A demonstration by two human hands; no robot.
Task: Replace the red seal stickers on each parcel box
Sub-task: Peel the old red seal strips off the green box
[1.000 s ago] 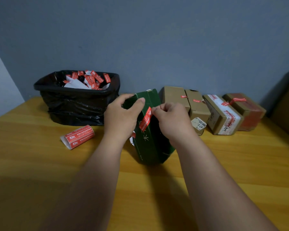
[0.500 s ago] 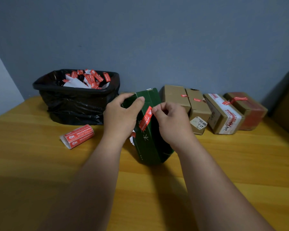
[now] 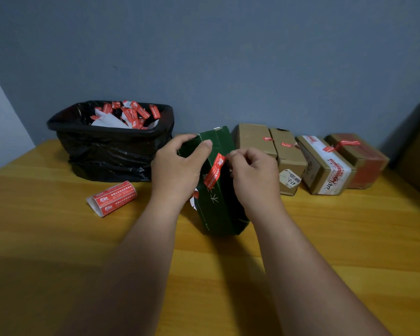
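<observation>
At the centre of the wooden table [image 3: 58, 238] a green parcel box [image 3: 216, 209] stands on end, tilted, its lower edge on the wood. The left hand [image 3: 177, 170] grips the box's upper left edge, thumb curled over the top face. The right hand [image 3: 255, 175] has its fingers curled, pinching the upper end of a red seal sticker [image 3: 214, 171] that runs down the box's front edge. At 9 o'clock from the box lies a roll of red stickers [image 3: 112, 198]; at 10 o'clock a black-lined bin [image 3: 112, 151] holds peeled stickers. From 1 to 3 o'clock four brown boxes [image 3: 289, 161] line the wall. Open tabletop spreads toward 6 o'clock around both forearms.
</observation>
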